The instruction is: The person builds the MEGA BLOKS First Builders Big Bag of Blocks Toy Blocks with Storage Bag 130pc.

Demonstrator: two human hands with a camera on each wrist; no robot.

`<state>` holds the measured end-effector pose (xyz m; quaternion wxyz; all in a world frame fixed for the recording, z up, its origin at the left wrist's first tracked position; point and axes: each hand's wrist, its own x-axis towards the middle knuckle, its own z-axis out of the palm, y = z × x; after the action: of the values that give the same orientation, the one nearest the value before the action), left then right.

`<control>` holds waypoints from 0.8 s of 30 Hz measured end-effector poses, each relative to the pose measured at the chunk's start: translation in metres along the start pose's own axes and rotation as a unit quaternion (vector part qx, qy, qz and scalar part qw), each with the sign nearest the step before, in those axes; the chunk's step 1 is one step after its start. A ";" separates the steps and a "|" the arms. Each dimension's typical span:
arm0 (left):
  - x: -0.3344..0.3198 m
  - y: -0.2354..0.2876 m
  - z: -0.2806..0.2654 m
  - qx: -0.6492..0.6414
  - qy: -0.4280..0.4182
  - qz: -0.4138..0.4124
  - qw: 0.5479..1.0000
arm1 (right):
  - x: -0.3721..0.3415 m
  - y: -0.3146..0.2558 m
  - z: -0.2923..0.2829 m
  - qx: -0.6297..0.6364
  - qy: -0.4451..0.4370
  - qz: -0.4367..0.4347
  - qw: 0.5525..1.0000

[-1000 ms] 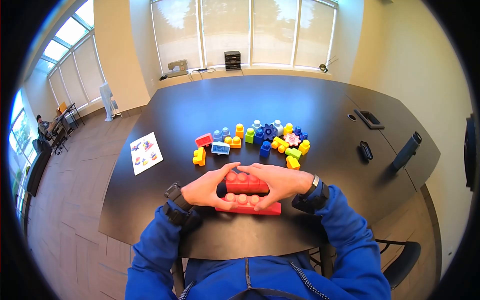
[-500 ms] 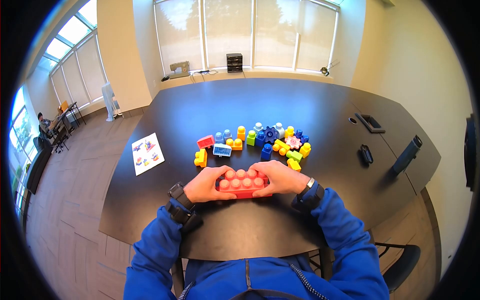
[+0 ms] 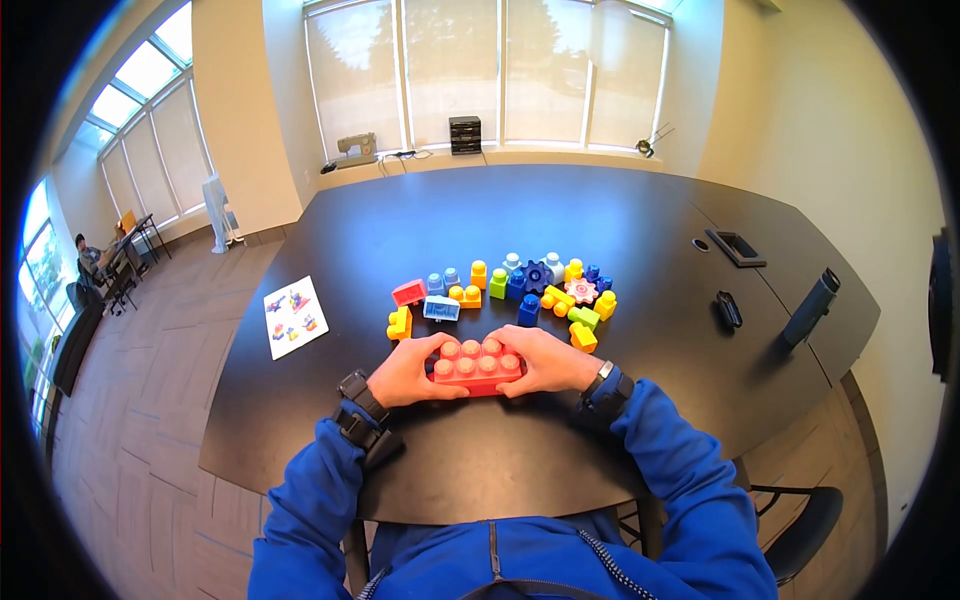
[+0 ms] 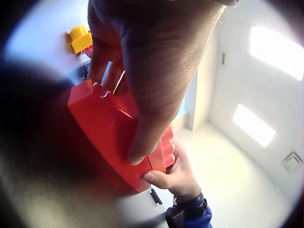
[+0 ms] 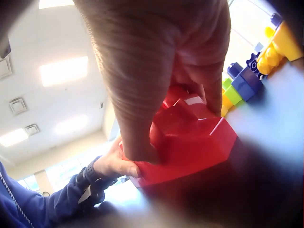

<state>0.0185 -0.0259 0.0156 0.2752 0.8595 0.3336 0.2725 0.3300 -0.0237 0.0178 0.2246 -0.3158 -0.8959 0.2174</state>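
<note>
Red studded plastic blocks (image 3: pixel 468 378), stacked, over near side of dark table (image 3: pixel 460 465): we are clamping opposite ends with left hand (image 3: pixel 403 373) and right hand (image 3: pixel 556 361), ideally pressing evenly, keeping edges flush

Both hands (image 3: pixel 408 371) curled inward

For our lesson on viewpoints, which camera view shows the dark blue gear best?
The head view: the dark blue gear lies in plain sight, teeth showing. The right wrist view shows part of it among blocks; the left wrist view doesn't.
</note>
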 end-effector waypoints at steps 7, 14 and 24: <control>-0.002 -0.006 0.005 -0.011 0.015 0.011 1.000 | -0.007 0.015 -0.071 0.037 0.083 0.052 0.994; -0.001 -0.007 0.004 -0.025 0.001 -0.009 1.000 | -0.001 0.096 -0.076 -0.222 0.009 0.084 0.971; -0.001 -0.003 0.002 -0.008 -0.005 -0.013 1.000 | 0.006 0.098 -0.061 -0.275 0.071 0.130 0.950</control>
<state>0.0181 -0.0250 0.0119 0.2874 0.8542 0.3415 0.2668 0.4048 0.0647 0.0164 0.1616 -0.4936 -0.8539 -0.0329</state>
